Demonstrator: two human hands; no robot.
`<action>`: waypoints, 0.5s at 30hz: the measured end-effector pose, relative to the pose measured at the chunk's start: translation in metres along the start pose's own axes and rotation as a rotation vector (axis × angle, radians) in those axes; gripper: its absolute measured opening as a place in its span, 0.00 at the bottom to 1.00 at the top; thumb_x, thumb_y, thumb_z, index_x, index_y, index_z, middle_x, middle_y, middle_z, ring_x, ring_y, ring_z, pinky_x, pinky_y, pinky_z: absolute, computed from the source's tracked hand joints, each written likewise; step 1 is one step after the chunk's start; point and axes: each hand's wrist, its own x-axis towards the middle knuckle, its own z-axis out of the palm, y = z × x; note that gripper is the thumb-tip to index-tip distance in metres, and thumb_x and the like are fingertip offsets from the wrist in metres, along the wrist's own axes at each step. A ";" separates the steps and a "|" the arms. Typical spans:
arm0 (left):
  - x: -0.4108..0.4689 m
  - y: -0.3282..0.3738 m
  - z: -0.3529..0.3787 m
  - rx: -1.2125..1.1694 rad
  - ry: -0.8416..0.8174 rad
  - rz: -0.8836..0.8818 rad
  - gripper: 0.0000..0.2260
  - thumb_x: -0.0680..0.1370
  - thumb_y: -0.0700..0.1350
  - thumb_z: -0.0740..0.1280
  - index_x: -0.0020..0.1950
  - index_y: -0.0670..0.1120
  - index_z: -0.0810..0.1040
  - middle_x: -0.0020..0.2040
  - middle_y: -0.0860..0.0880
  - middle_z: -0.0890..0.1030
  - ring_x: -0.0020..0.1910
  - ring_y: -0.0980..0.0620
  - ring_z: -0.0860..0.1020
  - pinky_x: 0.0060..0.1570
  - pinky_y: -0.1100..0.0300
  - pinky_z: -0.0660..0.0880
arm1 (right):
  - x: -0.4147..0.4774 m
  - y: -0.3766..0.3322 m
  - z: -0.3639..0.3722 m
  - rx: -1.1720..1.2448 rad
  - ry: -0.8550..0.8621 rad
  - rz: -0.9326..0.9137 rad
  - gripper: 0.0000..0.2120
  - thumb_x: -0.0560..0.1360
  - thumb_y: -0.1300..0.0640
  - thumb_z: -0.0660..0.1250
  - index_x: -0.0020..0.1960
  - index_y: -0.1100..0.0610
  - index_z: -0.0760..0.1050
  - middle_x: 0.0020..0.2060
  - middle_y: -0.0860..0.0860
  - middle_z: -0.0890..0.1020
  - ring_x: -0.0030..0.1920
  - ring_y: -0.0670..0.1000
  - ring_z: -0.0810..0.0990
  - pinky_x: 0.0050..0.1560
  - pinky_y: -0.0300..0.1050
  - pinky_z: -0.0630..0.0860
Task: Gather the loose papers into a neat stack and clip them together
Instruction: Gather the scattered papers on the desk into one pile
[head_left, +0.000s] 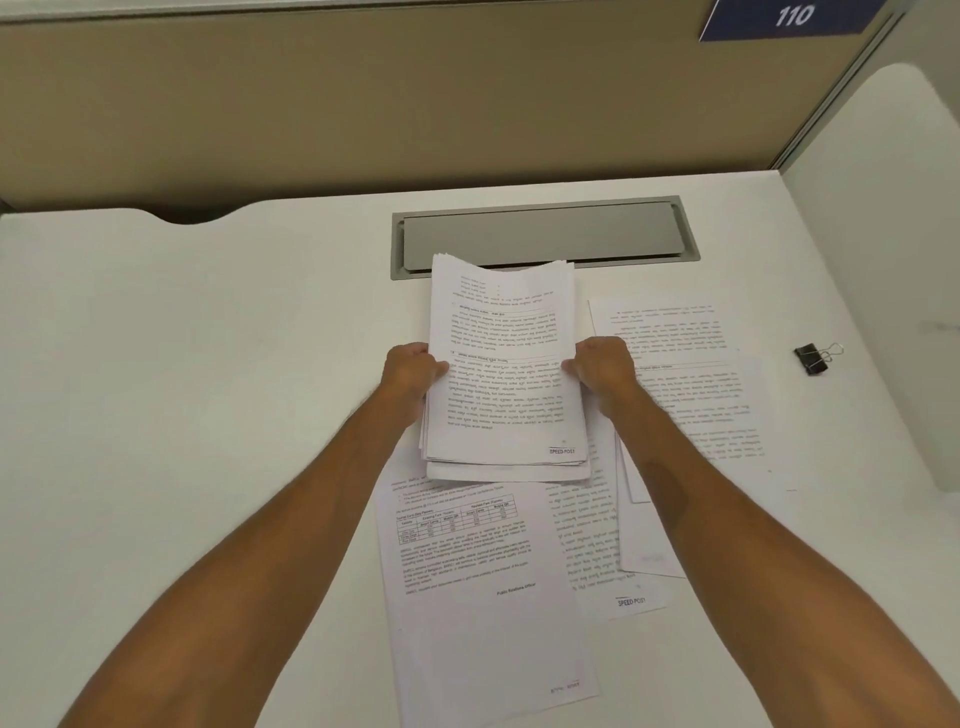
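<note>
A stack of printed papers (504, 364) is held tilted above the white desk, its lower edge near the sheets below. My left hand (410, 371) grips its left edge and my right hand (602, 369) grips its right edge. Loose sheets still lie flat on the desk: one with a table (478, 597) under the stack toward me, one marked SPEED POST (597, 545) beside it, and another (685, 379) to the right, partly under my right forearm. A black binder clip (813, 357) lies alone at the far right.
A grey cable-tray lid (540, 236) is set into the desk (182, 389) just behind the stack. A beige partition (363, 104) closes the back, a white divider (883, 260) the right side. A blue sign reading 110 (792, 18) hangs top right.
</note>
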 end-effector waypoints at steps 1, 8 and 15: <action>-0.002 0.002 0.000 -0.004 -0.009 0.016 0.07 0.78 0.31 0.67 0.48 0.42 0.80 0.48 0.46 0.83 0.43 0.49 0.82 0.41 0.58 0.81 | 0.000 -0.001 -0.001 0.012 -0.001 -0.023 0.16 0.73 0.68 0.70 0.32 0.55 0.69 0.35 0.52 0.78 0.39 0.53 0.77 0.34 0.40 0.72; -0.030 0.010 -0.023 -0.023 -0.012 0.148 0.08 0.75 0.33 0.71 0.51 0.43 0.82 0.48 0.47 0.87 0.45 0.48 0.86 0.42 0.58 0.81 | -0.023 -0.006 -0.014 0.104 -0.024 -0.129 0.09 0.74 0.65 0.67 0.42 0.52 0.75 0.49 0.52 0.85 0.48 0.55 0.86 0.51 0.56 0.84; -0.075 -0.023 -0.054 0.011 0.025 0.154 0.08 0.75 0.34 0.72 0.51 0.45 0.81 0.48 0.47 0.88 0.46 0.49 0.86 0.49 0.54 0.82 | -0.078 0.010 -0.017 0.135 -0.110 -0.165 0.07 0.76 0.64 0.70 0.51 0.55 0.79 0.47 0.51 0.87 0.47 0.52 0.86 0.44 0.45 0.82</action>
